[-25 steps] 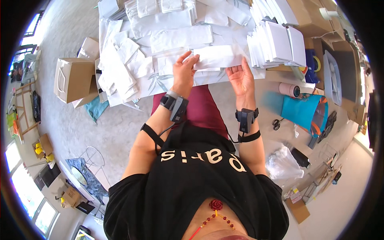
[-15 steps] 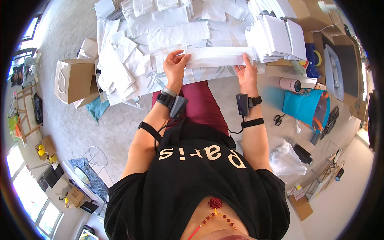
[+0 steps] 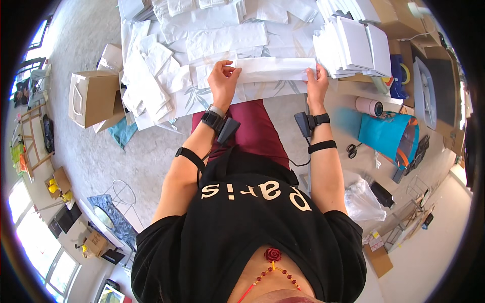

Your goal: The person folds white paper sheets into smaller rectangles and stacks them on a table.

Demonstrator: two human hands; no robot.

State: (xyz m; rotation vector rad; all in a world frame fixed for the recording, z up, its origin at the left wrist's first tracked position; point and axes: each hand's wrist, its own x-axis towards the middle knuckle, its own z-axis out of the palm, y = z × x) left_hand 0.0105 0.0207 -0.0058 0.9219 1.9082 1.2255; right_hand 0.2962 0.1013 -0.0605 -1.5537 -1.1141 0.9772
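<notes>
From the head view, your left hand point(image 3: 222, 81) pinches the left end of a long white paper bag point(image 3: 275, 69), and your right hand point(image 3: 317, 83) grips its right end. A moment ago your hands sat closer together; now they are spread wide, so the bag lies stretched flat on the tabletop point(image 3: 262, 93). A stack of folded bags point(image 3: 353, 45) sits just right.
</notes>
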